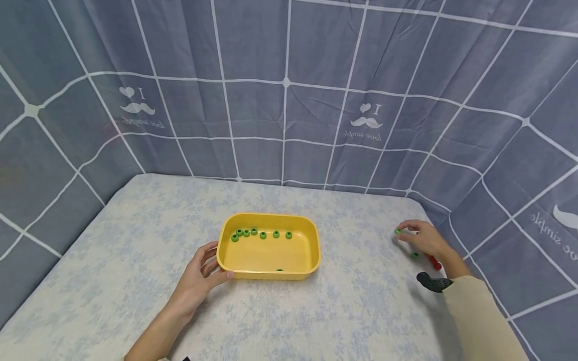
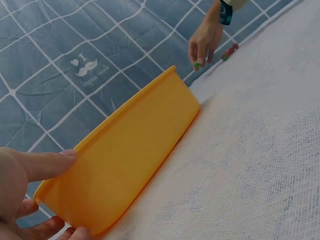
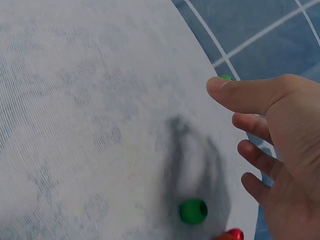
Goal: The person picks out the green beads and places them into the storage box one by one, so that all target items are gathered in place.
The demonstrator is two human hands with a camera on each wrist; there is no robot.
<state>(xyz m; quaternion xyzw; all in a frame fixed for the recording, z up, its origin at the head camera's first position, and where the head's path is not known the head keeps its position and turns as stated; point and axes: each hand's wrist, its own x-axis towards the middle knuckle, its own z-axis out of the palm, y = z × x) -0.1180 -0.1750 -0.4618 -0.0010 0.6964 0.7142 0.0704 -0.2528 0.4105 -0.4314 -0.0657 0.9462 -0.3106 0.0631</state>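
Observation:
A yellow tray (image 1: 271, 275) stands on the table, with several green beads (image 1: 276, 234) lying mostly along its far side. My left hand (image 1: 200, 271) grips the tray's near left corner, thumb over the rim and fingers against the outer wall. Far to the right, my right hand (image 1: 423, 237) pinches one green bead (image 1: 397, 231) between thumb and fingertips, above the table. Below that hand a loose green bead (image 3: 193, 211) with a dark hole lies on the cloth, close to some red beads (image 1: 436, 262) partly hidden by the wrist.
A pale blue floral cloth (image 1: 361, 311) covers the table. Grey-blue curtains (image 1: 253, 110) with white grid lines hang behind and along both sides. A dark perforated strap end (image 1: 433, 282) sticks out at the right wrist.

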